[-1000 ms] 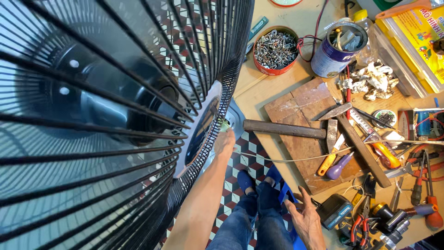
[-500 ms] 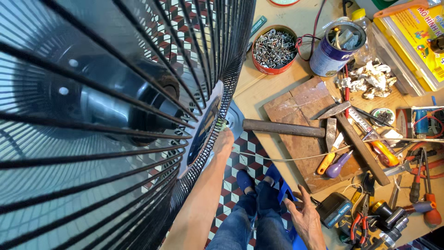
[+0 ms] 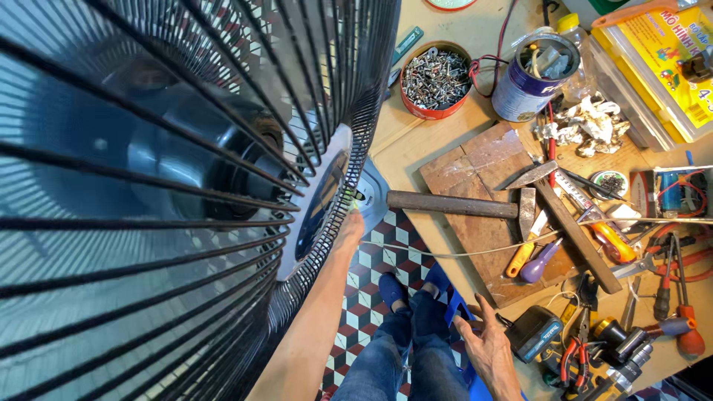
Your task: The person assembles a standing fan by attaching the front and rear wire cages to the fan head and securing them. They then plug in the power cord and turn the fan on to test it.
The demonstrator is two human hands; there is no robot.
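Observation:
A big fan with a black wire grille (image 3: 186, 223) and a dark motor housing (image 3: 200, 156) fills the left of the view. My left hand (image 3: 349, 229) reaches down past the grille's rim, and its fingertips touch the fan's pale base panel (image 3: 371, 194) beside a small green light. It holds nothing, and the rim partly hides its fingers. My right hand (image 3: 490, 347) hovers low at the workbench's edge with fingers spread and empty, close to a black and teal battery pack (image 3: 533, 334). My legs in jeans (image 3: 405, 349) stand on a checkered tile floor.
The wooden workbench (image 3: 416, 141) carries a hammer (image 3: 460, 204) on a board, a red bowl of screws (image 3: 435, 78), a blue tin (image 3: 529, 74), screwdrivers (image 3: 531, 252), pliers (image 3: 572, 356), a yellow box (image 3: 661, 59) and loose wires.
The view has shifted a little, so the fan's motor sits further left. Both hands stay about where they were.

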